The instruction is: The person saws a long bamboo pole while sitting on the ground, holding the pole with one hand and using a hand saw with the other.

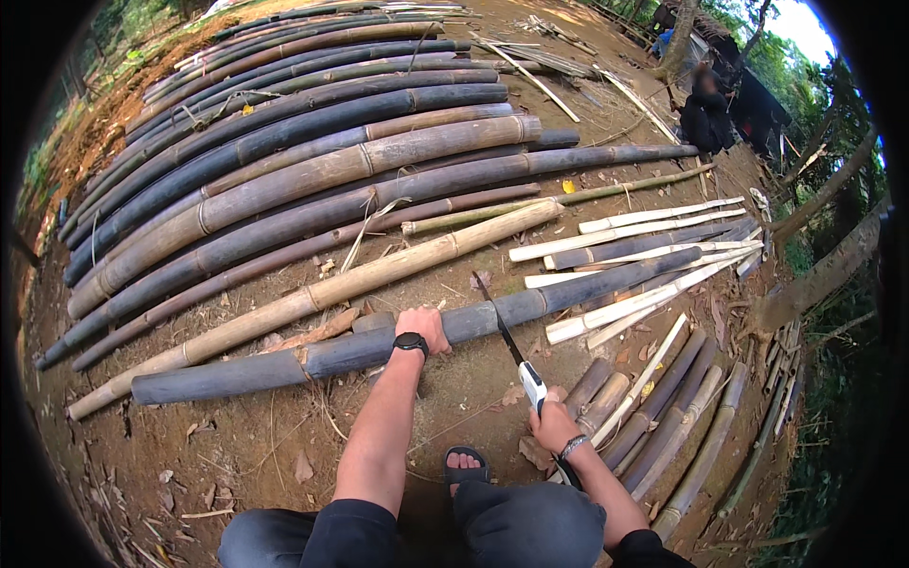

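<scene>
A long dark bamboo pole lies across the ground in front of me, slanting up to the right. My left hand is closed over its upper side, near the middle. To the right of that hand, the thin black blade of a hand saw crosses the pole, its tip pointing away from me. My right hand is wrapped round the saw's white and black handle, on the near side of the pole. Whether the blade has cut into the bamboo, I cannot tell.
Beyond the pole lies a pale bamboo pole, then a wide row of dark poles. Split pale strips touch the right end. Shorter bamboo pieces lie by my right arm. A person sits far right, near a tree trunk.
</scene>
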`<state>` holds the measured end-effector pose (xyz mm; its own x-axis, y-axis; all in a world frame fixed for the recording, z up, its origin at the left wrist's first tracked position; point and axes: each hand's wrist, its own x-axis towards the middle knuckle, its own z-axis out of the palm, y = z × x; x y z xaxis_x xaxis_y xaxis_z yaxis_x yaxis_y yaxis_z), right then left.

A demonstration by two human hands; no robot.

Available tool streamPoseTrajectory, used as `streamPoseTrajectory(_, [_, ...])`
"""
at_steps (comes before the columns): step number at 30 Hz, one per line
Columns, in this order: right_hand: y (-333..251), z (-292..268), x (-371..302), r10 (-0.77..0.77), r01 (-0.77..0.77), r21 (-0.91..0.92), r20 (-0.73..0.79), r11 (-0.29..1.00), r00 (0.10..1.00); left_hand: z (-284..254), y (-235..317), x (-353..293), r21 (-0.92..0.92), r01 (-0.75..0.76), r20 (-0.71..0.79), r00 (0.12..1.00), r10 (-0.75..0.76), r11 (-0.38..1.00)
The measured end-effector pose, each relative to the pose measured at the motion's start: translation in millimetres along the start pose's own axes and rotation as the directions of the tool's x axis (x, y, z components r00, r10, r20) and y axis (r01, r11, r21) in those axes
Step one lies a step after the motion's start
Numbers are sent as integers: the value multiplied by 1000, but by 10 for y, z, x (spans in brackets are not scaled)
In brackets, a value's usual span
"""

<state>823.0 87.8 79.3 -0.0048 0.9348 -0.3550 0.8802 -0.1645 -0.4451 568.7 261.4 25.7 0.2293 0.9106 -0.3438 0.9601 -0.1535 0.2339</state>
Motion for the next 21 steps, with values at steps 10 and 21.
streamPoseTrajectory(10, [190,-108,-31,48,-48,14,-3,999,999,-7,277,-27,32,-36,52,998,34,999])
streamPoseTrajectory(21, [-99,5,33,26,-27,18,26,999,999,-72,110,-144,75,15,53,998,-19,997])
